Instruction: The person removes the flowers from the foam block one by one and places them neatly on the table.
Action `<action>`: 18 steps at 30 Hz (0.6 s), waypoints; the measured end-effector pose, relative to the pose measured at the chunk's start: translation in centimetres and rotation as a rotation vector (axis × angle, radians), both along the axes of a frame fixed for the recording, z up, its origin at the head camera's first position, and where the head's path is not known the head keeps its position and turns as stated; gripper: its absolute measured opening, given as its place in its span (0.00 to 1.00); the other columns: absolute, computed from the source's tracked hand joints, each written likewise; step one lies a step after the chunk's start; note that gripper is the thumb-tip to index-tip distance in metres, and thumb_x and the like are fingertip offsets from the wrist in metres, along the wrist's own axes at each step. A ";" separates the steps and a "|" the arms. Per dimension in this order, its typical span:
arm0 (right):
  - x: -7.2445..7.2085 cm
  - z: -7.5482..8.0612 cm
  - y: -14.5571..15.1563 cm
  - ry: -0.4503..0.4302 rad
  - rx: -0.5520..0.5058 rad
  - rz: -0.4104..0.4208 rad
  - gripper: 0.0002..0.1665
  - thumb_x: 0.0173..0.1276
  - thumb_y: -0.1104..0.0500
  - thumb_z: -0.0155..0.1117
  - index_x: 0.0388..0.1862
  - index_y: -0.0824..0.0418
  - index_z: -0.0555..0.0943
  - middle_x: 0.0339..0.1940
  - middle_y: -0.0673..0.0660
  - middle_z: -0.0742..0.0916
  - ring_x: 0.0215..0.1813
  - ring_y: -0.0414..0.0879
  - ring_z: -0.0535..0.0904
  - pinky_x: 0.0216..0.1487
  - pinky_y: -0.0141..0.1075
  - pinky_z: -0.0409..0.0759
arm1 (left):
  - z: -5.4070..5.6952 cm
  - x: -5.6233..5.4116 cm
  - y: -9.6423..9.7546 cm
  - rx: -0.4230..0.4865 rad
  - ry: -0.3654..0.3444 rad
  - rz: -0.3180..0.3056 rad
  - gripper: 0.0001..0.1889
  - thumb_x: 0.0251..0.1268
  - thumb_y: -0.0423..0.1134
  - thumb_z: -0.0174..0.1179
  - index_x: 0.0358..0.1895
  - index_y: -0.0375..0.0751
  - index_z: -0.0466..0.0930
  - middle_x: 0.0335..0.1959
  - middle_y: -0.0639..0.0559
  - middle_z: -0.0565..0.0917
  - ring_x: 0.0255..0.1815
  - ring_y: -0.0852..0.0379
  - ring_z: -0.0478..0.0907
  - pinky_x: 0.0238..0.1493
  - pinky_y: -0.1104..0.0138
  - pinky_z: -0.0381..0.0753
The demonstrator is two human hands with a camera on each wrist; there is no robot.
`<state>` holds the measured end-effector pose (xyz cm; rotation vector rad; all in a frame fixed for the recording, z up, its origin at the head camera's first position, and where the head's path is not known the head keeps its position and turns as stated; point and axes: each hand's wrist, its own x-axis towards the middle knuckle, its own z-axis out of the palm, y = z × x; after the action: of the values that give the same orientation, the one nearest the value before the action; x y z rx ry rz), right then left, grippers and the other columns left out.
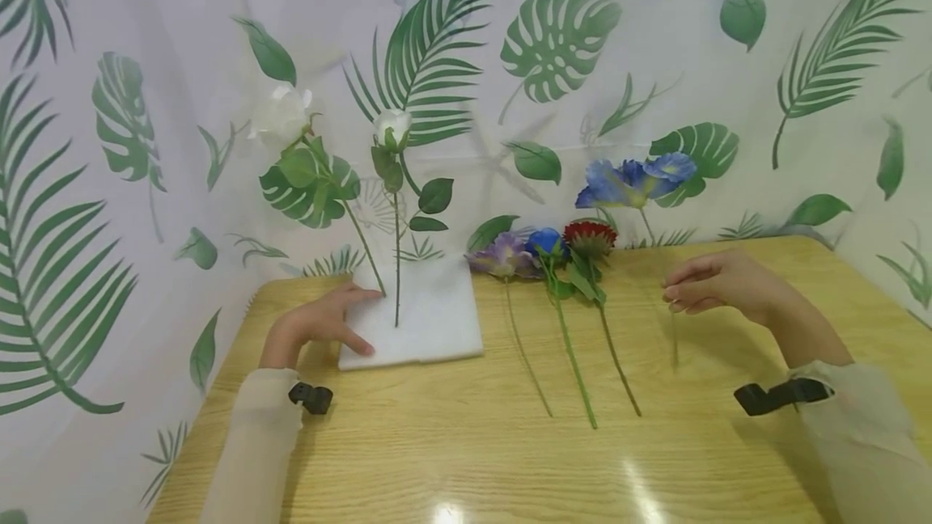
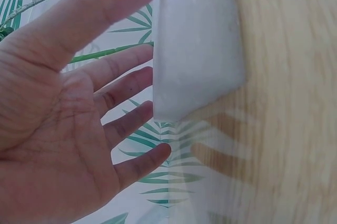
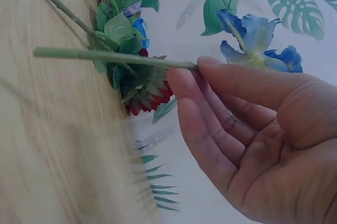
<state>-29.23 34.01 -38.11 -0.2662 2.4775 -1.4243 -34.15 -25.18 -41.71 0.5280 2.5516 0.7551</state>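
My right hand [image 1: 728, 285] pinches the stem of a blue iris [image 1: 633, 184] between thumb and fingertips, and the bloom is up over the table's far edge. In the right wrist view the lower stem [image 3: 100, 56] sticks out past the fingertips. A white foam block [image 1: 444, 322] lies on the table at left. My left hand [image 1: 320, 322] rests at its left side with thumb and fingers spread, the fingers straight against the foam in the left wrist view. An open white rose [image 1: 280, 116] leans left from the foam, and a smaller white rose [image 1: 394, 126] stands upright in it.
Between the foam and my right hand lie a purple flower [image 1: 507, 255], a blue rose [image 1: 546, 242] and a red flower [image 1: 590, 238], stems toward me on the wooden table [image 1: 437, 443]. A leaf-patterned cloth [image 1: 561, 47] hangs right behind the table.
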 end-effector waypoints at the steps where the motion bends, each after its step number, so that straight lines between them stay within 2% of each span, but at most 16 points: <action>1: -0.2 -0.1 0.1 -0.020 -0.016 0.013 0.17 0.74 0.62 0.64 0.55 0.73 0.81 0.41 0.45 0.91 0.43 0.43 0.89 0.47 0.38 0.88 | 0.0 0.0 0.0 -0.001 0.001 -0.001 0.52 0.50 0.43 0.80 0.79 0.41 0.61 0.82 0.28 0.38 0.83 0.27 0.33 0.78 0.33 0.45; 6: -0.9 -1.0 0.9 -0.122 -0.132 0.087 0.10 0.76 0.66 0.60 0.51 0.63 0.85 0.42 0.47 0.91 0.45 0.42 0.90 0.48 0.38 0.88 | 0.2 0.1 -0.1 0.001 -0.005 0.001 0.52 0.50 0.44 0.80 0.79 0.40 0.61 0.82 0.28 0.39 0.82 0.27 0.33 0.77 0.32 0.46; 9: -1.3 -1.6 1.3 -0.167 -0.189 0.105 0.13 0.76 0.67 0.57 0.48 0.56 0.87 0.42 0.47 0.91 0.45 0.41 0.90 0.48 0.38 0.88 | 0.2 0.1 -0.1 0.001 -0.008 -0.002 0.52 0.50 0.44 0.80 0.79 0.40 0.60 0.82 0.28 0.38 0.82 0.27 0.33 0.77 0.32 0.45; 12: -1.6 -2.2 1.7 -0.188 -0.210 0.105 0.15 0.77 0.68 0.57 0.48 0.54 0.88 0.43 0.46 0.91 0.45 0.41 0.90 0.48 0.37 0.88 | 0.2 0.0 -0.1 -0.003 -0.001 -0.009 0.52 0.50 0.44 0.80 0.79 0.40 0.60 0.82 0.28 0.39 0.82 0.26 0.33 0.77 0.33 0.45; 18: -2.0 -3.6 2.0 -0.199 -0.213 0.110 0.16 0.76 0.67 0.58 0.54 0.54 0.86 0.48 0.46 0.91 0.48 0.42 0.89 0.50 0.37 0.88 | 0.2 0.0 0.0 -0.006 0.008 -0.021 0.52 0.50 0.44 0.80 0.79 0.39 0.60 0.82 0.27 0.41 0.82 0.26 0.34 0.77 0.33 0.46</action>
<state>-31.19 36.05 -41.73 -0.2833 2.1240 -1.5865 -34.16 -25.18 -41.52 0.5565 2.5509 0.7390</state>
